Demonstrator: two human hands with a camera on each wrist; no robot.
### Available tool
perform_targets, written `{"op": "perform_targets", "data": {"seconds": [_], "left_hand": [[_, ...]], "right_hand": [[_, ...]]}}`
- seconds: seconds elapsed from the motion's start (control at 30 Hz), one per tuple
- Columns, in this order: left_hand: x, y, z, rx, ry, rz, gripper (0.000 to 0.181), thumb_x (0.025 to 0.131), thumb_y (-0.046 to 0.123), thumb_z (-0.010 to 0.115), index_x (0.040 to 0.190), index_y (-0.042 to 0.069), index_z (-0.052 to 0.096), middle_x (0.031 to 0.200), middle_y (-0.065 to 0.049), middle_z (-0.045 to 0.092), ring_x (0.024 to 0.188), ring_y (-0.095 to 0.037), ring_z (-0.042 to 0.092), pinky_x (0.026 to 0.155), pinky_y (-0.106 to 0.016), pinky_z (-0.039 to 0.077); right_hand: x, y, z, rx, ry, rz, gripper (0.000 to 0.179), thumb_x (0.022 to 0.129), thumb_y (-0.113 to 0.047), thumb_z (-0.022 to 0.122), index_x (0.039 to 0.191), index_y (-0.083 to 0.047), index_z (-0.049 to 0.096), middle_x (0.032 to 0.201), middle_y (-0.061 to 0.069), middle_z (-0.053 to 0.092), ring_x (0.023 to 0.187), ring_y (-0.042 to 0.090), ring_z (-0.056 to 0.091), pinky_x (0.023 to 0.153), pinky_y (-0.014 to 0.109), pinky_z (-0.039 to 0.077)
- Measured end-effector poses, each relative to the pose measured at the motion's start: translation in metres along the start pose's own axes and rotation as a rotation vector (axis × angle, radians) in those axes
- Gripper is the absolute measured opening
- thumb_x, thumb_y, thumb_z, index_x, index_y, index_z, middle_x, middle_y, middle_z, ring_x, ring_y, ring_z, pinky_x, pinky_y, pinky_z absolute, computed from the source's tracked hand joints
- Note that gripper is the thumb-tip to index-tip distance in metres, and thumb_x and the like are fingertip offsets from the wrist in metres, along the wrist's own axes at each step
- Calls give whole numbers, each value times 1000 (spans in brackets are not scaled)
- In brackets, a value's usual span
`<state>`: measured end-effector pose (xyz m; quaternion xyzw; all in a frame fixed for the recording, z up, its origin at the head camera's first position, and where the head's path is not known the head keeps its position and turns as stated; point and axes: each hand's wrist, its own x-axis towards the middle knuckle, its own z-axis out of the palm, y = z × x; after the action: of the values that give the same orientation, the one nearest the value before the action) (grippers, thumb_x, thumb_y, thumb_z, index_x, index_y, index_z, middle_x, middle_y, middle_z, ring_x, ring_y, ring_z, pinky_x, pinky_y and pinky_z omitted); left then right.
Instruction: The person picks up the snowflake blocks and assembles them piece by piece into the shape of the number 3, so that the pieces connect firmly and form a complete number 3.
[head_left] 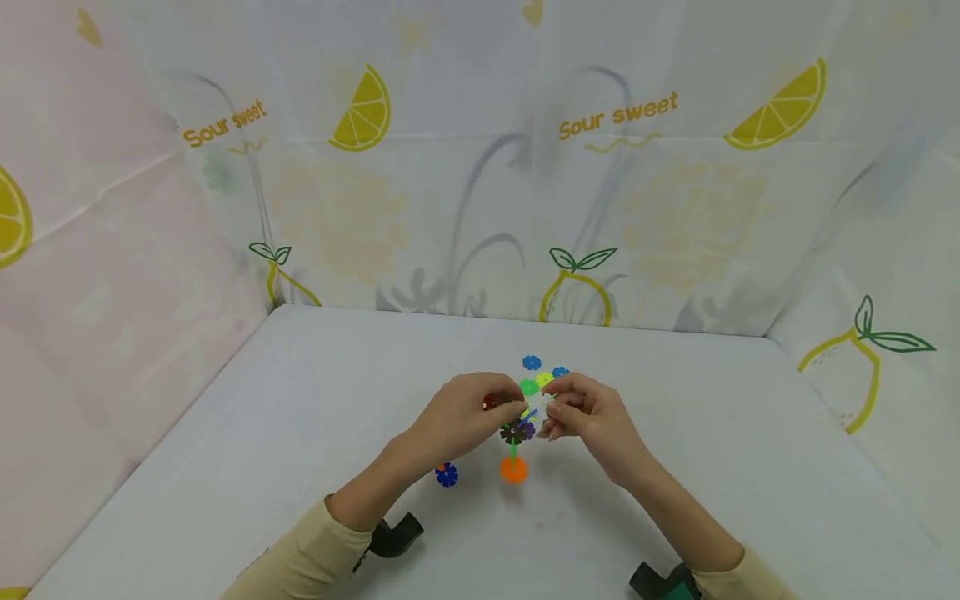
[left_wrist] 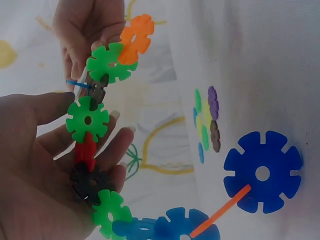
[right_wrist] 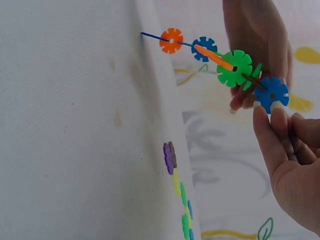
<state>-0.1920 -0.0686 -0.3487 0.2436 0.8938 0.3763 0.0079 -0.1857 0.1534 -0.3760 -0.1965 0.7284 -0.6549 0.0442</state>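
Observation:
Several notched plastic discs, slotted together, make a chain that my left hand [head_left: 468,417] holds. In the left wrist view, a green disc [left_wrist: 87,120], a red disc [left_wrist: 85,154] and a black disc [left_wrist: 92,182] run along the left fingers. The chain hangs down to a dark blue disc [left_wrist: 262,172], joined by an edge-on orange disc [left_wrist: 220,211]. My right hand [head_left: 596,417] pinches a blue disc [right_wrist: 271,96] between thumb and fingers; it touches a dark, edge-on disc of the chain. Another branch ends in an orange disc [head_left: 514,470].
Behind the hands, loose discs lie on the white table [head_left: 300,400]: blue [head_left: 532,362], green [head_left: 529,387] and yellow [head_left: 543,379], plus purple [left_wrist: 213,102] and brown [left_wrist: 215,136]. A lemon-print cloth [head_left: 465,208] rises at the back and sides. Black devices [head_left: 397,536] sit at both wrists.

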Motion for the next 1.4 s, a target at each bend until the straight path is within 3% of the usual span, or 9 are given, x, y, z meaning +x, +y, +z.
{"op": "perform_targets", "data": {"seconds": [0.17, 0.4, 0.53, 0.67, 0.87, 0.97, 1.13, 1.3, 1.4], "left_hand": [[0, 2, -1, 13, -48, -5, 14, 96, 35, 64, 100, 26, 73, 83, 16, 69, 75, -6, 61, 67, -26, 51], [1, 0, 2, 1, -73, 16, 18, 97, 30, 64, 102, 17, 75, 89, 4, 75, 74, -5, 63, 65, -25, 51], [3, -1, 2, 15, -70, 13, 15, 97, 28, 64, 99, 17, 75, 87, 6, 74, 69, -6, 63, 61, -26, 50], [7, -4, 0, 9, -78, 8, 14, 97, 27, 64, 96, 17, 74, 86, 8, 72, 66, -7, 61, 60, -26, 50], [15, -10, -7, -40, -83, -63, 14, 97, 27, 64, 96, 18, 74, 91, 6, 72, 71, -10, 63, 66, -29, 52], [18, -12, -12, -65, -74, -96, 13, 97, 28, 65, 95, 19, 74, 93, 5, 72, 73, -12, 64, 68, -29, 52], [23, -13, -20, -118, -84, -124, 15, 96, 31, 65, 96, 19, 73, 95, -2, 72, 65, -18, 59, 57, -29, 50], [30, -12, -27, -138, -88, -129, 15, 96, 33, 64, 95, 20, 72, 92, -2, 70, 61, -18, 53, 52, -29, 46], [36, -11, -26, -150, -103, -121, 15, 96, 32, 64, 94, 20, 72, 89, 1, 69, 66, -25, 58, 53, -29, 45]], "right_hand": [[-1, 2, 4, -10, -15, 7, 20, 98, -4, 58, 115, 6, 57, 82, 14, 66, 72, 16, 72, 72, 29, 61], [0, 6, 9, -25, -47, 13, 21, 98, -7, 59, 116, 5, 58, 88, 28, 65, 73, 22, 72, 74, 30, 61], [0, 8, 9, -20, -42, 21, 23, 98, -8, 60, 116, 6, 57, 88, 28, 66, 73, 25, 71, 74, 30, 61], [4, 6, 6, -7, -34, 17, 25, 98, -9, 60, 116, 9, 56, 87, 23, 67, 71, 19, 71, 74, 31, 61], [14, 6, -1, 2, -20, 43, 28, 98, -12, 61, 115, 10, 58, 88, 13, 66, 73, 17, 70, 75, 33, 61], [21, 9, -4, -43, -24, 64, 26, 98, -13, 60, 114, 8, 59, 91, 16, 67, 75, 18, 69, 76, 32, 61], [32, 15, -8, -159, -23, 73, 20, 97, -7, 60, 111, 6, 62, 99, 24, 68, 78, 22, 69, 76, 31, 61], [41, 17, -8, -321, -14, 92, 20, 93, -7, 64, 111, 3, 66, 99, 17, 70, 79, 21, 67, 77, 39, 60], [48, 20, -8, -426, -20, 109, 19, 91, -7, 66, 108, 0, 67, 96, 12, 69, 80, 18, 66, 76, 40, 60]]}}
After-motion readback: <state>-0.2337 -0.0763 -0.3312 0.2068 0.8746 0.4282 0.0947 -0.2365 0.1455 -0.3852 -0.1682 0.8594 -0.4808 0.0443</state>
